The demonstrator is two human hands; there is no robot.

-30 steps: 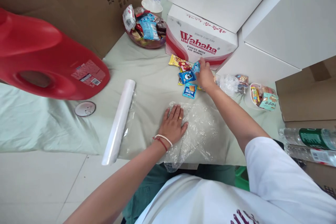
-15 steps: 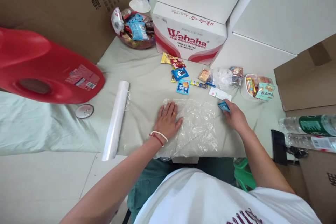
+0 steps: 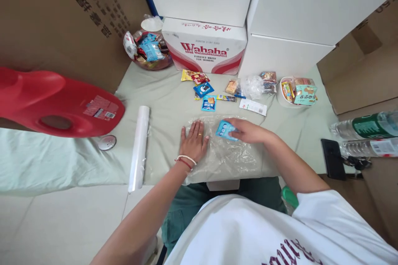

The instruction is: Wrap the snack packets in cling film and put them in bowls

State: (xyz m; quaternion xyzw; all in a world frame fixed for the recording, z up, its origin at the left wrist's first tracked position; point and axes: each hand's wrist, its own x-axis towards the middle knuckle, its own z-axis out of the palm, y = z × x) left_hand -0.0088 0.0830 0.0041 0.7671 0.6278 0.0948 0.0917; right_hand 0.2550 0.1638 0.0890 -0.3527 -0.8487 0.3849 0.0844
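My left hand point(image 3: 193, 143) lies flat with spread fingers on the left part of a clear plastic sheet point(image 3: 230, 157) on the cloth-covered table. Pinched in my right hand point(image 3: 248, 130) is a light blue snack packet point(image 3: 225, 129), held over the upper middle of the sheet. Behind the sheet lie a blue cracker packet point(image 3: 208, 103), a dark blue packet point(image 3: 203, 89), a red packet point(image 3: 200, 78) and a yellow packet point(image 3: 187, 75). A thin stick-shaped packet point(image 3: 226, 98) and a white packet point(image 3: 253, 107) lie further right.
A white plastic-film roll point(image 3: 139, 149) lies at the left, beyond it a large red jug point(image 3: 62, 103). A snack bowl point(image 3: 155, 64) and a Wahaha box point(image 3: 205, 47) stand at the back. A white snack tub point(image 3: 294, 101), plastic bottles point(image 3: 373, 126) and a phone point(image 3: 332, 158) are right.
My right hand has moved left with the blue snack packet, from beside the plastic sheet to over it. My left hand stays flat on the sheet. The camera view has shifted.
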